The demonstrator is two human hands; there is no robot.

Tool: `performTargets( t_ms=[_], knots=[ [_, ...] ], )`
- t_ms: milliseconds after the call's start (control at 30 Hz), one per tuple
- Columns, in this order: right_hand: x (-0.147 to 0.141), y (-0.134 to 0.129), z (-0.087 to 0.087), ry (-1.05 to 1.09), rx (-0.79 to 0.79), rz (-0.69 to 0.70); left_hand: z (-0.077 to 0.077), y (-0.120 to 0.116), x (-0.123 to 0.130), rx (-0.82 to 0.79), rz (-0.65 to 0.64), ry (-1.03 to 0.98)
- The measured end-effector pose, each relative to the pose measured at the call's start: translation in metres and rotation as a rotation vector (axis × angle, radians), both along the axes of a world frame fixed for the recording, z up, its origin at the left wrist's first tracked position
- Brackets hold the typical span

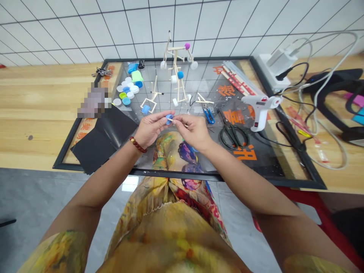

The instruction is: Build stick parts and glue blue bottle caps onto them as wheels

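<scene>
Two bare hands meet above the near part of a black-framed glass sheet [182, 174] on the pale wooden tabletop [34, 117]. The left hand [149, 130] pinches a small round blue plastic cap [169, 117]; the right hand [196, 131] grips a thin pale wooden stick [171, 120], its tip at the cap, whether touching I cannot tell. The right fingers hide part of the stick.

Beyond the left hand lies a group of shallow white, blue and green plastic caps [133, 89]; what they hold is too small to tell. Behind them is a small blue packet [132, 68].

Past the hands stand a tall wooden-stick model [175, 57] with white discs and a lower stick frame [154, 92] bearing a blue cap. A matte black sheet [105, 132] lies beside the left forearm, overlapping the frame. To the right are blue-handled snips [209, 114], black-handled scissors [229, 126] and a white glue gun [260, 108], which partly covers a bundle of long strips [236, 79].
</scene>
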State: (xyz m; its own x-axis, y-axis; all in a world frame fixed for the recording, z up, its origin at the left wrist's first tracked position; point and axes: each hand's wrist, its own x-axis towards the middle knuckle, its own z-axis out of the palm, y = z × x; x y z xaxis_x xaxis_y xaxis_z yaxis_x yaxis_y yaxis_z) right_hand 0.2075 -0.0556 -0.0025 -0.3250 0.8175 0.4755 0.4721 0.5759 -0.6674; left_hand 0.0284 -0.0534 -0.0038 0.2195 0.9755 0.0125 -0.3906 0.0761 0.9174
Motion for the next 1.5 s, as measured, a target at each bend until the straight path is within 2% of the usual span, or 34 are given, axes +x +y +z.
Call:
performTargets(
  t_ms=[133,200,267,400,467,667,767,867,1033,1233,1400,1500],
  knots=[
    [0.002,-0.001,0.002,-0.24,0.217,-0.022,-0.002,0.001,0.0,-0.041,-0.011,-0.002],
    [0.001,-0.002,0.002,-0.268,0.225,-0.037,-0.002,0.002,0.0,-0.045,-0.003,0.005],
    [-0.002,-0.002,0.001,-0.179,0.141,-0.036,-0.003,0.002,0.0,-0.04,0.01,0.019],
    [-0.01,0.0,-0.004,0.139,-0.192,-0.032,-0.004,0.001,0.0,-0.019,0.039,0.026],
    [-0.012,0.001,-0.006,0.227,-0.281,-0.027,-0.005,0.001,0.0,-0.018,0.043,0.022],
    [-0.01,0.001,-0.005,0.083,-0.027,-0.054,-0.005,0.002,0.003,-0.029,0.027,-0.027],
    [-0.008,0.002,-0.004,0.106,0.017,-0.062,-0.005,0.003,0.005,-0.019,0.018,-0.06],
    [-0.009,0.004,-0.004,0.186,-0.009,-0.028,-0.006,0.003,0.007,-0.01,-0.001,-0.021],
    [-0.008,0.005,-0.005,0.194,-0.066,0.013,-0.002,0.0,0.007,0.123,0.11,0.069],
    [0.002,0.013,-0.008,0.214,-0.048,-0.031,0.007,-0.005,0.0,0.294,0.124,0.225],
    [0.006,0.015,-0.004,0.451,-0.292,0.101,0.007,-0.006,-0.003,0.474,0.142,0.458],
    [0.005,0.014,-0.001,0.523,-0.39,0.146,0.006,-0.004,-0.005,0.616,0.144,0.596]
  ],
)
